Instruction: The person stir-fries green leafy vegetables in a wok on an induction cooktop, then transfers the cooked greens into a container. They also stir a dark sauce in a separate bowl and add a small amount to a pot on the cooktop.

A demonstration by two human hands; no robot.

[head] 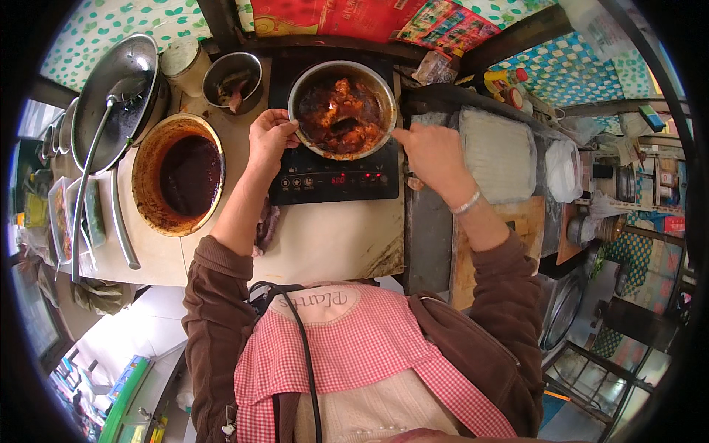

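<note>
A round metal pot (390, 105) stands on a black induction cooktop (338, 191) whose display is lit. Inside the pot, dark red sauce (327, 97) surrounds reddish chunks of food. My left hand (270, 135) pinches the pot's left rim between thumb and fingers. At the pot's right rim is my right hand (432, 152), its extended finger touching or very near the edge; the other fingers are curled, and whether it grips the rim I cannot tell. A large stained pot (144, 188) with dark liquid stands left of my left forearm. A smaller metal pot (209, 83) holding some food sits behind it.
At the far left, a wok (91, 130) holds a long-handled ladle (94, 147), near plastic containers (91, 216). A cloth (268, 224) lies by the cooktop's front left corner. On the right are a plastic-covered tray (498, 158), a wooden board (465, 277) and a white plastic bag (564, 170).
</note>
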